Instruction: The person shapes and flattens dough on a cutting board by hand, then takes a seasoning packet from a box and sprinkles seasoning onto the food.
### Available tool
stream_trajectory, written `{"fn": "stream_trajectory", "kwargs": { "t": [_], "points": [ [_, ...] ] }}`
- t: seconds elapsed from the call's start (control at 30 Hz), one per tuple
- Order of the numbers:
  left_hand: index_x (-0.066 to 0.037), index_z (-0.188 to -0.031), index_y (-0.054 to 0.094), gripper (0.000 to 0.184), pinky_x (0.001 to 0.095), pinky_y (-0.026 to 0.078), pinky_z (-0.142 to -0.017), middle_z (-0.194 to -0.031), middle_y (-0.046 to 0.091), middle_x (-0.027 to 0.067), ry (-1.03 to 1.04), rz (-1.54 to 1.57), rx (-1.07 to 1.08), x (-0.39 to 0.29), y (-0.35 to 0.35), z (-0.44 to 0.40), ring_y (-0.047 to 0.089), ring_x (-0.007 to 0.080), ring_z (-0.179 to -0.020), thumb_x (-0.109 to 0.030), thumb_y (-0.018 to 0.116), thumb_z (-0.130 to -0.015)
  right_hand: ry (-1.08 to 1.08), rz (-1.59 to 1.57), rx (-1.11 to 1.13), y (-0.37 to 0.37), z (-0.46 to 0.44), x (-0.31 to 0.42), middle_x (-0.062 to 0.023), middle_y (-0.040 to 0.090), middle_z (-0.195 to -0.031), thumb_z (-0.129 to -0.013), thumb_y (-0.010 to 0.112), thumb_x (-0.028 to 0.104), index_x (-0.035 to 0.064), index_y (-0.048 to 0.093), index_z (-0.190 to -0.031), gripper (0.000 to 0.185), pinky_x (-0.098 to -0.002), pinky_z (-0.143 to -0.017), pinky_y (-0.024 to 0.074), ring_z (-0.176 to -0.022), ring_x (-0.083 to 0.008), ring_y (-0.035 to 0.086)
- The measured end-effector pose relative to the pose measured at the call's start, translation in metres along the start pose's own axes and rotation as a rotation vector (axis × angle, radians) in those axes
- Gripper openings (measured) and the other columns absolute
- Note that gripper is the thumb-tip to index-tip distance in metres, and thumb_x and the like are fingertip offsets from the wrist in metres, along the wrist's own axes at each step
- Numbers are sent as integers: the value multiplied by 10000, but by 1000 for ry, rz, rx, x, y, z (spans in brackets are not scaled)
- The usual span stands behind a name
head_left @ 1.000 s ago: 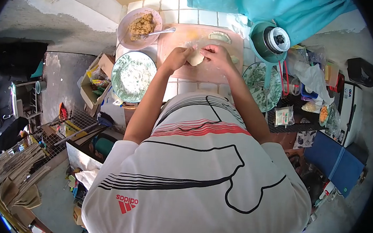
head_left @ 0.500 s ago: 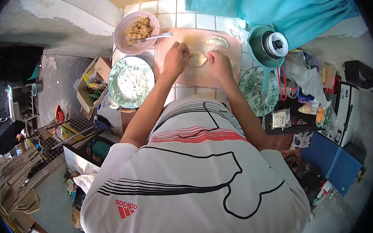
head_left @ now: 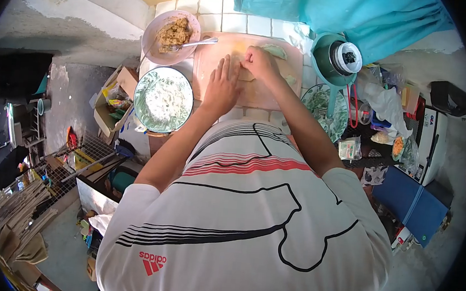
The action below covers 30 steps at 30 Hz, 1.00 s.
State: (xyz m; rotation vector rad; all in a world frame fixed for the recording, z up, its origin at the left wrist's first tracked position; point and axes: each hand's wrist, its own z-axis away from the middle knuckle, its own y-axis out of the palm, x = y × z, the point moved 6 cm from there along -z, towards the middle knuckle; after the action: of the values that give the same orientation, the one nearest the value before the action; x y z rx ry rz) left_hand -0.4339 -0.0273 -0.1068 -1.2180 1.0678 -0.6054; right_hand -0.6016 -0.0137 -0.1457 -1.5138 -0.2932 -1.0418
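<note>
My left hand [head_left: 223, 85] rests over the pink cutting board [head_left: 258, 97], its fingers stretched out and pointing away from me. Just right of its fingertips, my right hand [head_left: 261, 64] is closed, fingers curled together low over the board. Whatever its fingertips hold is hidden. A pale folded dumpling [head_left: 276, 51] lies on the board beyond my right hand, partly covered by it. Near the board's right edge is another pale piece [head_left: 290, 80], faint against the surface. The round dough wrapper seen between my hands earlier cannot be made out.
A pink bowl [head_left: 148, 48] of brown filling holds a spoon [head_left: 200, 42] at the far left. Nearer stands a green-patterned plate [head_left: 138, 108] with white flour. On the right are another patterned plate [head_left: 309, 97] and a green long-handled pot [head_left: 318, 48]. A teal cloth [head_left: 331, 11] hangs behind.
The two hands pinched a dough wrapper's sides before. My left hand has flattened and moved slightly toward me. My right hand has gone up and left, and the wrapper no longer shows.
</note>
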Motion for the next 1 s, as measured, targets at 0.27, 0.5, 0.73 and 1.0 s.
{"fn": "stream_trajectory", "kwargs": {
  "t": [0.27,0.5,0.73,1.0],
  "points": [
    [-84,-1638,224,936,547,169,-1259,-1660,135,325,19,-80,124,3,5,11,130,469,-1557,-471,685,-921,137,100,229,-1,-20,-7,-140,748,-906,-779,863,374,87,708,-884,343,-440,-771,543,-889,-316,721],
    [-79,-1609,299,880,557,168,-1258,-1660,145,328,-10,-42,119,8,4,15,120,461,-1563,-453,692,-916,80,177,174,-7,-12,7,-133,747,-872,-787,850,356,85,741,-845,298,-436,-761,547,-853,-304,720],
    [-36,-1516,453,708,543,189,-1257,-1640,214,320,-14,-36,68,12,3,17,157,449,-1556,-374,672,-933,73,118,136,-14,-10,-3,-136,730,-858,-859,780,264,77,738,-917,199,-444,-742,535,-832,-320,704],
    [-39,-1146,696,324,483,450,-1002,-1231,619,127,55,220,-221,35,-2,2,542,358,-1180,-72,674,-824,-350,221,-3,-23,89,52,-208,658,-1287,-952,612,174,1,686,-1204,315,-448,-991,494,-1155,-347,640]
  ]
}}
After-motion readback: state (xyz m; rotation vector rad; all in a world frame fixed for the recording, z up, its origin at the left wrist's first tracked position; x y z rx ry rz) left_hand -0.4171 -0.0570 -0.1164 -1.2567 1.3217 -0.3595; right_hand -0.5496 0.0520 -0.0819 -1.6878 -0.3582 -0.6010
